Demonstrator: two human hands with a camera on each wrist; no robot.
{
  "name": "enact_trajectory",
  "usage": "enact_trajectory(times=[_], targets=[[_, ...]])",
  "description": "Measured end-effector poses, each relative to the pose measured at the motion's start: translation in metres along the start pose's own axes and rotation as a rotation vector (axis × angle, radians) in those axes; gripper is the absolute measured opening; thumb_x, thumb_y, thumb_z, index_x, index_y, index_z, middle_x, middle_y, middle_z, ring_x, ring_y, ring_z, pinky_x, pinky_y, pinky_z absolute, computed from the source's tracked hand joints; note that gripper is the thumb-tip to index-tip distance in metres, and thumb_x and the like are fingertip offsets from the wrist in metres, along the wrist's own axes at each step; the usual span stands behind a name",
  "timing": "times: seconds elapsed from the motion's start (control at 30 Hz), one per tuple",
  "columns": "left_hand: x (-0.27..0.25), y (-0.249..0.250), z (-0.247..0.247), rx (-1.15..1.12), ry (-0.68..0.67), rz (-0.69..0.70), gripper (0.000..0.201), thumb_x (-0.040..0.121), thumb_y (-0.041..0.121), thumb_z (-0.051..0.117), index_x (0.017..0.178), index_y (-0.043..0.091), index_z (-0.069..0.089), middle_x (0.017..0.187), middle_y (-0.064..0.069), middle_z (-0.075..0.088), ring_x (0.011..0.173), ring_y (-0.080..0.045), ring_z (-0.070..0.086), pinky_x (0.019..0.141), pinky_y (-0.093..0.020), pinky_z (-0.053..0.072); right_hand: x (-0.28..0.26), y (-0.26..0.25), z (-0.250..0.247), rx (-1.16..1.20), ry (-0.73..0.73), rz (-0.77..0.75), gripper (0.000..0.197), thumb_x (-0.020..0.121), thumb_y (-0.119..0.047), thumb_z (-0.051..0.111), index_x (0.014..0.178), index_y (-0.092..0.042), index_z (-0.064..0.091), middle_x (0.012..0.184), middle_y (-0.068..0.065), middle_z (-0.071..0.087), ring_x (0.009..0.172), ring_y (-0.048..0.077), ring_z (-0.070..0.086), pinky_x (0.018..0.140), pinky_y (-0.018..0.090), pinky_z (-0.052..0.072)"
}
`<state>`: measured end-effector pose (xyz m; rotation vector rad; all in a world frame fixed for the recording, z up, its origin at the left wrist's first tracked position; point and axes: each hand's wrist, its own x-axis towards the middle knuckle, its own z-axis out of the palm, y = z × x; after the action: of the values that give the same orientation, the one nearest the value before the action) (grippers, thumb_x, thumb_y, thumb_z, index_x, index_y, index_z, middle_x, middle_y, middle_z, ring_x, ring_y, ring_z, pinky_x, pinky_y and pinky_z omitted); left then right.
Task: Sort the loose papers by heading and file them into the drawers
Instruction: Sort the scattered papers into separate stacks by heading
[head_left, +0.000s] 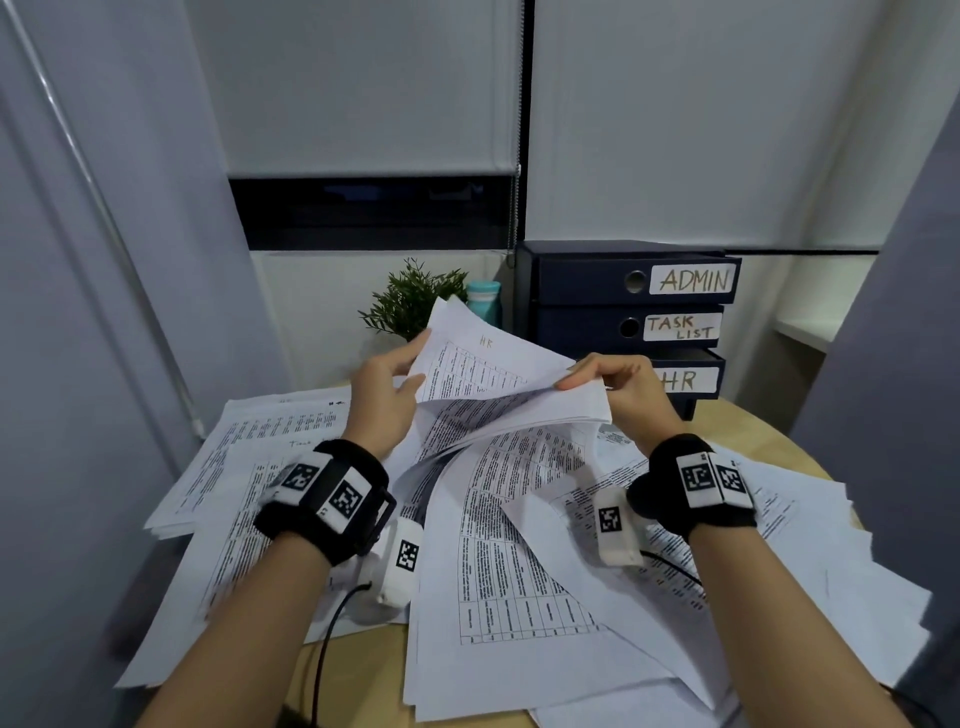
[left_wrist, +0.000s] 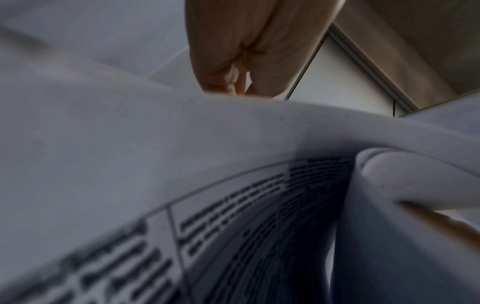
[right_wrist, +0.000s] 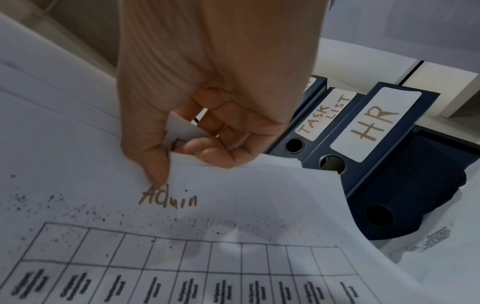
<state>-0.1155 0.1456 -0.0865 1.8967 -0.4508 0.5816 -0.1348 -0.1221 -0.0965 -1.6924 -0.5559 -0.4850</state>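
Both hands hold a sheaf of printed papers (head_left: 511, 400) above the desk. My left hand (head_left: 400, 379) lifts a sheet headed "HR" (head_left: 485, 358) by its left edge, thumb in front and fingers behind. My right hand (head_left: 605, 379) pinches the top of the stack; in the right wrist view its thumb (right_wrist: 155, 164) presses a sheet headed "Admin" (right_wrist: 171, 200). The dark blue drawer unit (head_left: 587, 280) stands behind, labelled ADMIN (head_left: 693, 279), TASK LIST (head_left: 681, 327) and HR (head_left: 685, 379). In the left wrist view curled paper (left_wrist: 182, 154) hides the fingers.
Loose printed sheets (head_left: 519, 571) cover most of the round wooden table (head_left: 743, 431); another stack (head_left: 249, 447) lies at left. A small green plant (head_left: 410, 301) and a teal bottle (head_left: 484, 301) stand behind the papers. Grey partitions (head_left: 893, 312) close in on both sides.
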Motion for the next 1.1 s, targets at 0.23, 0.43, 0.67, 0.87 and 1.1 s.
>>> enact_trajectory(times=[0.23,0.43,0.67,0.87,1.1], targets=[[0.0020,0.0005,0.0026,0.062,0.015,0.049,0.053,0.090,-0.010,0.053,0.138,0.012,0.046,0.125,0.015,0.044,0.107,-0.003,0.049,0.072,0.004,0.037,-0.0008,-0.0001,-0.0010,0.022,0.007,0.011,0.032,0.070,0.015,0.075,0.073,-0.017,0.078,0.084,0.009,0.073,0.082,0.021,0.068,0.079,0.029,0.052],[-0.0009,0.0041,0.0034,0.064,-0.003,0.036,0.026,0.089,-0.003,0.061,0.110,0.009,0.071,0.114,-0.004,0.066,0.105,-0.013,0.058,0.087,-0.022,0.049,-0.0013,-0.0018,0.0003,0.011,0.018,0.006,0.032,0.070,0.015,0.074,0.072,-0.016,0.078,0.082,0.006,0.073,0.081,0.019,0.068,0.076,0.026,0.051],[-0.0041,0.0055,0.0046,0.056,-0.107,0.049,0.011,0.081,0.010,0.074,0.092,0.010,0.076,0.092,0.002,0.071,0.083,-0.004,0.065,0.074,-0.012,0.053,-0.0026,-0.0048,0.0017,0.028,0.005,0.008,0.026,0.070,0.014,0.075,0.073,-0.012,0.076,0.081,0.005,0.073,0.080,0.017,0.068,0.075,0.023,0.051],[-0.0003,0.0040,0.0068,0.049,-0.126,0.033,0.052,0.092,0.036,0.059,0.063,-0.006,0.066,0.055,-0.003,0.050,0.051,-0.008,0.046,0.058,-0.027,0.039,-0.0028,-0.0049,0.0010,0.042,-0.006,0.014,0.026,0.070,0.015,0.074,0.073,-0.011,0.077,0.080,0.003,0.072,0.079,0.016,0.068,0.073,0.022,0.051],[-0.0006,0.0042,0.0028,-0.049,-0.075,0.022,0.030,0.092,0.027,0.062,0.082,0.002,0.076,0.074,-0.005,0.067,0.069,-0.010,0.057,0.066,-0.024,0.045,-0.0036,-0.0051,0.0004,0.063,-0.015,0.022,0.030,0.070,0.014,0.074,0.071,-0.016,0.078,0.079,0.000,0.072,0.079,0.016,0.067,0.076,0.024,0.052]])
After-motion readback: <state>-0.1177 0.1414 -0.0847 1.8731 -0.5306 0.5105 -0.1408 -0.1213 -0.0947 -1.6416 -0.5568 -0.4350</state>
